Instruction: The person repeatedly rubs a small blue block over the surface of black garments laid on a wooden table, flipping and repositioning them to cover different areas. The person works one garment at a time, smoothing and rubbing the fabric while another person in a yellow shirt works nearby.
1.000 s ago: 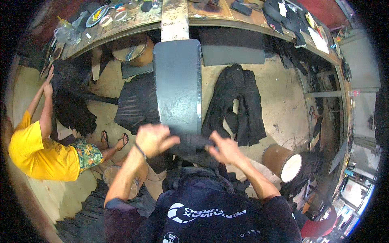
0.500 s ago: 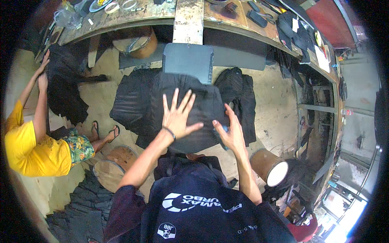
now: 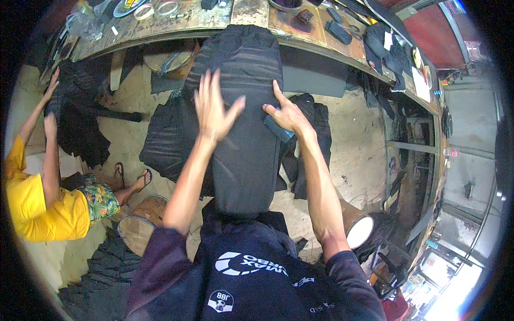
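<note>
A long black garment (image 3: 243, 144), shaped like a trouser leg with faded cross stripes on its upper part, lies stretched from close to my body up to the bench edge. My left hand (image 3: 214, 109), slightly blurred, is over its left side with fingers spread and nothing in it. At the garment's right edge is my right hand (image 3: 289, 115), thumb and fingers around a small blue block (image 3: 279, 128). Its forefinger points forward along the cloth. The board seen earlier beneath is covered by the garment.
A wooden bench (image 3: 214, 21) runs across the far side with tape rolls (image 3: 144, 10), scissors and a dark block. Drum-like stools (image 3: 136, 230) stand at the lower left and right. Black cloth (image 3: 101, 267) is heaped at left. A person in a yellow shirt (image 3: 53, 206) handles black cloth there.
The black garment now reaches up over the grey board and to the bench. Both hands have moved forward, the left also slightly left. The blue block stays in the right hand.
</note>
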Motion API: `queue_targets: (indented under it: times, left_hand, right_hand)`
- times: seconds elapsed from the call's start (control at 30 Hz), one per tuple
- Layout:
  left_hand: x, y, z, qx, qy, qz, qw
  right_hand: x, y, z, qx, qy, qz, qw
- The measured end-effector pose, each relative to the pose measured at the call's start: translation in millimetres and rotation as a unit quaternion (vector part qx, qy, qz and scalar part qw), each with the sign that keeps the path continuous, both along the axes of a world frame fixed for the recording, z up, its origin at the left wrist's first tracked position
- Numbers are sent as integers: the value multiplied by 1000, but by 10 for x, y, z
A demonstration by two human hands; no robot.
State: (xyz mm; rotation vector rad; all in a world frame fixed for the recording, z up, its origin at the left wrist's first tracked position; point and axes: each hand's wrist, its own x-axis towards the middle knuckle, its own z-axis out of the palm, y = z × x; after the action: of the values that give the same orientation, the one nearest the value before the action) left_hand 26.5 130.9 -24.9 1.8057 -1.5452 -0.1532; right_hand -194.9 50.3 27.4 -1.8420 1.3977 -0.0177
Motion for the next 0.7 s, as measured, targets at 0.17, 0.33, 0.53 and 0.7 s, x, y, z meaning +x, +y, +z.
queue_targets:
  times: [0.17, 0.33, 0.53, 0.7]
  left_hand:
    - [-394, 2808, 14, 422, 512, -72, 744]
    - [-141, 2917, -824, 586, 245, -115, 764]
    - [700, 1264, -656, 269, -58, 217, 937]
    - [131, -270, 274, -18, -41, -196, 980]
  right_hand:
    - [-294, 290, 3, 64, -4, 33, 997]
    - [-492, 666, 67, 82, -40, 97, 991]
    - [-560, 918, 49, 15, -15, 90, 996]
    - [-553, 1150, -56, -35, 10, -22, 999]
